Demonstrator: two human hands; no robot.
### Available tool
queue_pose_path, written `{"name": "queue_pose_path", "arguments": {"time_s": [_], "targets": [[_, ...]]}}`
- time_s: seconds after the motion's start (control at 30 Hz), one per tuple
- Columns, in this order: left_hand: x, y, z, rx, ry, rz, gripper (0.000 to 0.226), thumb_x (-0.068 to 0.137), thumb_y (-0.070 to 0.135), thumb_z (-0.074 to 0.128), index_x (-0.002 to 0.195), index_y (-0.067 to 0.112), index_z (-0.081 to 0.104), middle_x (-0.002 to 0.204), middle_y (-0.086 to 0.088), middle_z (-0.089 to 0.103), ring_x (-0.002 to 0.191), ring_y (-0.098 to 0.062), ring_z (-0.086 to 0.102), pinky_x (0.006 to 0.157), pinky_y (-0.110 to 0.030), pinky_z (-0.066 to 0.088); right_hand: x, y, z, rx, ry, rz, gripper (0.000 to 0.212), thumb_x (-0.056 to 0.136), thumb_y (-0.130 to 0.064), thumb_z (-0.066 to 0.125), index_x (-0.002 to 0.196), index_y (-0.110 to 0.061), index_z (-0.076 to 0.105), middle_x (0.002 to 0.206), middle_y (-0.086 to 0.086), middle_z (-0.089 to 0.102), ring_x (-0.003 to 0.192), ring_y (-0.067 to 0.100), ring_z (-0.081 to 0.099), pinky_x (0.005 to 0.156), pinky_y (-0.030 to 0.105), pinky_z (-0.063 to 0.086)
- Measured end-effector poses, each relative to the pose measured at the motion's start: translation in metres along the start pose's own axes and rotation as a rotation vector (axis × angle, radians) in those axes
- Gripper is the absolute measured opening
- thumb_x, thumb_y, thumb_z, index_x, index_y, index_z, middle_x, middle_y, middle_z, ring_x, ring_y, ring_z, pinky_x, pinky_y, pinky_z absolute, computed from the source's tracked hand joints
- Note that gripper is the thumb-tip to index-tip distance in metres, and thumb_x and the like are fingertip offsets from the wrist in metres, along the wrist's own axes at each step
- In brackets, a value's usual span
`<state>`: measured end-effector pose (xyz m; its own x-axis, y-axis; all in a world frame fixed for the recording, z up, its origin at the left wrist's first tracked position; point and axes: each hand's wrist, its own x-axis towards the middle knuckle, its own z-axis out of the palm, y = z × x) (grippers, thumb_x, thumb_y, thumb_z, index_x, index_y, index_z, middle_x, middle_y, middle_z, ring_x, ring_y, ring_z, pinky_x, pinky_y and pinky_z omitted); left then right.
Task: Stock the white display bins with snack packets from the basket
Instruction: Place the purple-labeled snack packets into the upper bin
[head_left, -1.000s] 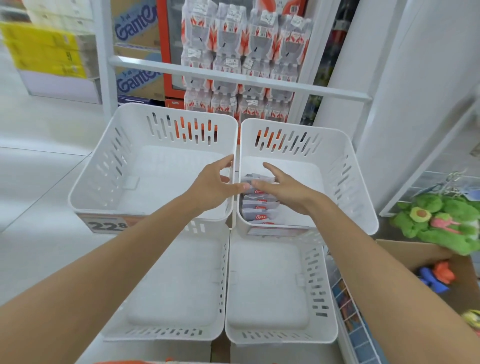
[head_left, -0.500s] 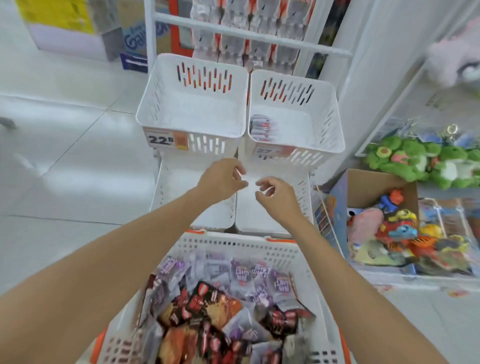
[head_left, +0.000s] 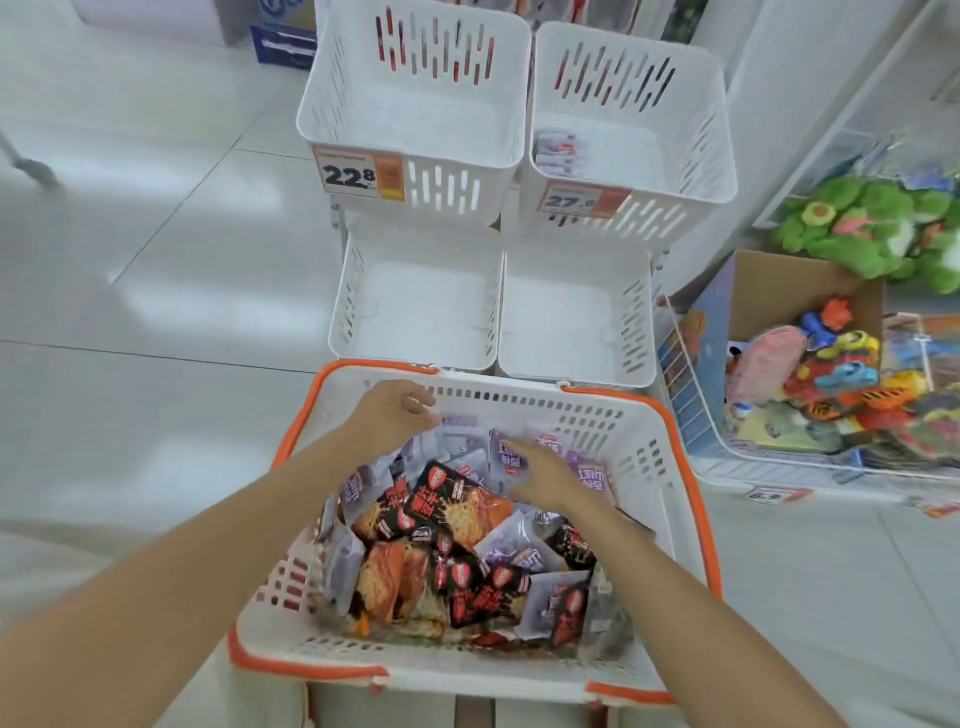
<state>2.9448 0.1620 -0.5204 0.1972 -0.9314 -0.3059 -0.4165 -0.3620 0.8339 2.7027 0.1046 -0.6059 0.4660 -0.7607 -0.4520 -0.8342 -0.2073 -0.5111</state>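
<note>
White display bins (head_left: 415, 119) (head_left: 675, 145) (head_left: 421, 306) (head_left: 566, 317): 4, as 2 upper + 2 lower. Basket (head_left: 639, 457): 1. Hands: 2, left hand (head_left: 392, 413) + right hand (head_left: 545, 475). Price tags (head_left: 358, 176) (head_left: 582, 200) on bins: 2, 1 per upper bin; 1 more, 6.9 tag (head_left: 774, 496), at far right. Snack pkts in basket: 2 kinds, purple-grey pkts (head_left: 506, 460) + black-red pkts (head_left: 452, 499); heaped, exact no. not countable. Pkt stack (head_left: 558, 150) in upper right bin: 1, pkts in it unclear. Cardboard box (head_left: 769, 280): 1. Green plush toys (head_left: 857, 223): bunched, no. unclear.

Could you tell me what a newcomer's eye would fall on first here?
First, the orange-rimmed basket at bottom centre, heaped with black-red and purple snack packets, left hand and right hand over the pile. Beyond it stand four white bins; only the upper right bin holds a few packets.
</note>
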Motion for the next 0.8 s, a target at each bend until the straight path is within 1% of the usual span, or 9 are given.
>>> {"name": "queue_pose_path", "arguments": {"time_s": [0.17, 0.23, 0.3, 0.37, 0.47, 0.57, 0.63, 0.7, 0.8], "targets": [[0.003, 0.005, 0.014, 0.122, -0.03, 0.03, 0.021, 0.085, 0.008, 0.07, 0.105, 0.012, 0.068, 0.094, 0.001, 0.065, 0.092, -0.018, 0.061, 0.084, -0.031, 0.052, 0.006, 0.002, -0.013, -0.173, 0.217, -0.062, 0.034, 0.095, -0.026, 0.052, 0.128, -0.02, 0.06, 0.105, 0.007, 0.07, 0.095, 0.027, 0.063, 0.077, 0.033, 0.048], [-0.002, 0.014, 0.028, 0.154, -0.13, 0.067, 0.038, 0.084, 0.012, 0.072, 0.121, 0.016, 0.062, 0.115, 0.0, 0.063, 0.101, -0.015, 0.059, 0.086, -0.024, 0.049, -0.004, -0.008, -0.031, -0.012, 0.339, -0.011, 0.021, 0.096, -0.022, 0.048, 0.086, -0.01, 0.061, 0.074, 0.009, 0.061, 0.069, 0.024, 0.055, 0.062, 0.032, 0.037], [-0.006, 0.023, 0.048, 0.193, -0.257, 0.122, 0.066, 0.081, 0.019, 0.077, 0.14, 0.022, 0.047, 0.13, 0.009, 0.048, 0.115, -0.009, 0.048, 0.095, -0.022, 0.042, -0.02, -0.025, -0.05, 0.277, 0.366, 0.029, 0.028, 0.094, -0.019, 0.05, 0.066, -0.012, 0.048, 0.058, 0.002, 0.044, 0.055, 0.017, 0.041, 0.056, 0.032, 0.03], [-0.007, 0.028, 0.069, 0.161, -0.28, 0.195, 0.066, 0.081, 0.018, 0.077, 0.138, 0.023, 0.045, 0.122, 0.014, 0.045, 0.113, -0.005, 0.043, 0.092, -0.014, 0.037, -0.041, -0.042, -0.068, 0.579, 0.216, -0.028, 0.029, 0.096, -0.025, 0.052, 0.076, -0.007, 0.063, 0.06, -0.003, 0.056, 0.06, 0.016, 0.055, 0.063, 0.033, 0.045], [0.0, 0.029, 0.084, -0.012, -0.099, 0.164, 0.016, 0.086, 0.009, 0.068, 0.099, 0.014, 0.06, 0.094, -0.003, 0.065, 0.09, -0.017, 0.061, 0.073, -0.019, 0.049, -0.056, -0.04, -0.076, 0.81, 0.078, -0.059, 0.04, 0.102, -0.039, 0.043, 0.113, -0.01, 0.068, 0.099, 0.001, 0.075, 0.097, 0.016, 0.07, 0.091, 0.028, 0.054], [0.003, 0.029, 0.081, -0.138, -0.116, 0.05, 0.015, 0.084, 0.003, 0.069, 0.081, 0.014, 0.059, 0.067, -0.004, 0.062, 0.059, -0.004, 0.058, 0.059, -0.022, 0.047, -0.049, -0.006, -0.062, 0.484, 0.186, 0.058, 0.032, 0.1, -0.028, 0.05, 0.124, -0.011, 0.064, 0.124, 0.005, 0.066, 0.112, 0.018, 0.063, 0.102, 0.033, 0.046], [0.004, 0.023, 0.078, -0.174, -0.162, -0.028, 0.016, 0.082, 0.002, 0.071, 0.084, 0.014, 0.06, 0.072, -0.006, 0.062, 0.063, -0.009, 0.058, 0.061, -0.022, 0.046, -0.04, 0.019, -0.04, 0.278, 0.052, 0.167, 0.043, 0.098, -0.026, 0.055, 0.137, -0.009, 0.052, 0.133, 0.005, 0.058, 0.122, 0.022, 0.055, 0.104, 0.034, 0.041], [0.006, 0.015, 0.075, -0.202, -0.192, -0.079, 0.022, 0.082, 0.001, 0.071, 0.099, 0.014, 0.063, 0.088, -0.004, 0.068, 0.078, -0.013, 0.062, 0.07, -0.024, 0.049, -0.032, 0.036, -0.016, 0.198, -0.053, 0.213, 0.045, 0.096, -0.024, 0.058, 0.136, -0.009, 0.047, 0.115, -0.005, 0.057, 0.112, 0.022, 0.053, 0.092, 0.031, 0.041], [0.011, 0.006, 0.071, -0.236, -0.172, -0.108, 0.034, 0.081, 0.0, 0.073, 0.109, 0.015, 0.062, 0.095, 0.001, 0.07, 0.087, -0.013, 0.065, 0.075, -0.025, 0.051, -0.02, 0.042, 0.002, 0.071, 0.033, 0.194, 0.019, 0.089, -0.014, 0.064, 0.101, -0.015, 0.048, 0.081, -0.011, 0.044, 0.09, 0.019, 0.05, 0.075, 0.029, 0.04]]}}
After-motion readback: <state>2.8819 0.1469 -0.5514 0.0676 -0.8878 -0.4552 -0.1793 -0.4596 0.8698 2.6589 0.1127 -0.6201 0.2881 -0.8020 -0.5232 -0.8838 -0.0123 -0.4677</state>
